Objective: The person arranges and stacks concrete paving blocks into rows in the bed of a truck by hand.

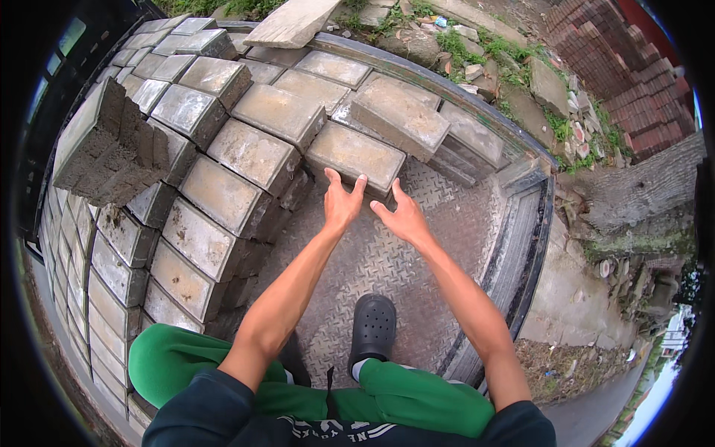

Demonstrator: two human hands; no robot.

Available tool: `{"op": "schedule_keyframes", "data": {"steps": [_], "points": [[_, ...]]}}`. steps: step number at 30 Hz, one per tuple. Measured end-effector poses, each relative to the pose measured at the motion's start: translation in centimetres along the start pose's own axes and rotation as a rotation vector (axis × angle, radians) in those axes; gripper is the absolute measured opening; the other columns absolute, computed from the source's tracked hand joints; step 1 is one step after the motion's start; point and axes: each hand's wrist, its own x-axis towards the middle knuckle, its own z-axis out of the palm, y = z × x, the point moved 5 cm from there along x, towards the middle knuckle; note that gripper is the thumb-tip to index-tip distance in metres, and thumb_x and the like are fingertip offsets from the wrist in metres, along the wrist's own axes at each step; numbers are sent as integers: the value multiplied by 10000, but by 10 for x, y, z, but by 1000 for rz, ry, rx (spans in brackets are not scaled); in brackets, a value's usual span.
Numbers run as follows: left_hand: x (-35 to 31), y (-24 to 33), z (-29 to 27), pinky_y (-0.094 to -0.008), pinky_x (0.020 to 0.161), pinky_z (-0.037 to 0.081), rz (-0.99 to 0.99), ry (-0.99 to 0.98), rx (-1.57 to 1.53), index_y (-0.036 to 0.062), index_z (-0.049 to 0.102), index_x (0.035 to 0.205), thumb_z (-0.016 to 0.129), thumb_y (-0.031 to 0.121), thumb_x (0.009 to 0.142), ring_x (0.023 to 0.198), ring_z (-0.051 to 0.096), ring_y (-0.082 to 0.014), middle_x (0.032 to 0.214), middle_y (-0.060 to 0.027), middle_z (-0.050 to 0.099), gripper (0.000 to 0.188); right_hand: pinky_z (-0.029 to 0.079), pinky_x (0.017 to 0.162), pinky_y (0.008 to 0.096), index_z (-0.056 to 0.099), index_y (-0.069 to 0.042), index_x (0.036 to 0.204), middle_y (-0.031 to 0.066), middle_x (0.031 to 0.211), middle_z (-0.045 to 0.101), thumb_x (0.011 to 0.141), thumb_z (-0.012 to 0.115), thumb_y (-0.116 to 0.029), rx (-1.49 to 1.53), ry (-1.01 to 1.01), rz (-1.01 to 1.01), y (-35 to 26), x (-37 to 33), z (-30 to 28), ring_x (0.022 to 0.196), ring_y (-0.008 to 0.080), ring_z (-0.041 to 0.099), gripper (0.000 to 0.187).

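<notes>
Here we are, nearest first: green trousers [424, 395], knees bent, and a dark clog [373, 328] planted on the patterned metal floor [387, 261]. Out in front come two bare forearms, and look at the hands: the left hand [344, 205] has its fingers parted at the near side of a grey paving block [356, 155], the right hand [406, 217] spread by that block's right end. The grip is loose on both sides, nothing enclosed; whether fingertips touch the block, I can't tell. That block sits at the edge of the stack, flat face up. Off to the left, stacked blocks [223, 190] climb in slanting rows, and just beyond, another block [400, 115] juts rightward. Past the bed's rim [514, 276], there's rubble [550, 89] among weeds, a thick trunk [644, 194], and, farthest, piled reddish bricks [596, 56]!
</notes>
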Motion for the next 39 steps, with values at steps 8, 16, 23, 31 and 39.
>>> {"op": "schedule_keyframes", "data": {"steps": [8, 16, 23, 31, 39], "points": [[-21, -8, -19, -381, 1135, 345, -44, -71, -305, -124, 192, 1499, 679, 357, 920, 1413, 379, -344, 1517, -322, 325, 896, 406, 1021, 479, 463, -54, 1371, 237, 1340, 504, 830, 718, -500, -197, 691, -128, 2, 22, -120, 1274, 381, 466, 746], [-64, -10, -10, -391, 1098, 383, -54, -123, -238, -84, 302, 1476, 675, 354, 927, 1357, 450, -319, 1453, -277, 446, 796, 265, 1121, 575, 240, -140, 1558, 255, 1507, 353, 556, 792, -741, -711, 118, -176, -48, 111, -137, 1417, 414, 309, 1292], [-86, -16, -6, -386, 1085, 393, -73, -130, -184, -67, 328, 1471, 665, 353, 934, 1324, 484, -294, 1426, -256, 487, 761, 314, 1071, 538, 259, -191, 1555, 237, 1443, 427, 575, 820, -660, -638, 100, -162, -38, 130, -116, 1374, 396, 367, 1223], [-100, -11, 1, -379, 1041, 428, -44, -206, -207, -52, 354, 1461, 661, 345, 939, 1271, 528, -280, 1386, -234, 528, 724, 346, 949, 459, 383, -258, 1510, 205, 1268, 515, 597, 807, -499, -503, 275, -108, -37, 98, -108, 1195, 355, 471, 1035], [-107, -13, 2, -375, 1015, 449, -54, -225, -234, -44, 365, 1455, 663, 338, 937, 1240, 553, -289, 1382, -236, 529, 709, 324, 992, 464, 419, -280, 1488, 212, 1292, 491, 591, 823, -505, -435, 367, -52, -6, 29, -107, 1225, 360, 444, 1010]]}}
